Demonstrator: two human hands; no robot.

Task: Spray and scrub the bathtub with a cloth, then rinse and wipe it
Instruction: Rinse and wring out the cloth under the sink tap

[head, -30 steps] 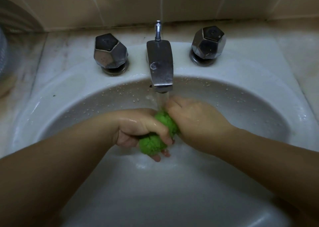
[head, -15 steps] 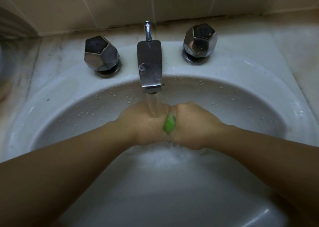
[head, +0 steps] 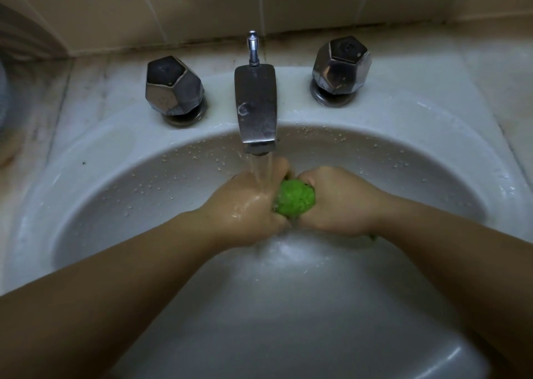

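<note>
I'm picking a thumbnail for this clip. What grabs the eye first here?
The bright green cloth, wrung between the left hand and right hand at the middle of the white sink. Next, the running water falling from the chrome spout onto the left hand.

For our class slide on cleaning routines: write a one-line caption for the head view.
Both hands, left hand and right hand, grip a green cloth under the running spout over a white sink.

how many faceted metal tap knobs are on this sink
2: the left knob sits on the sink rim left of the spout, the right knob to its right. None looks hidden.
</note>
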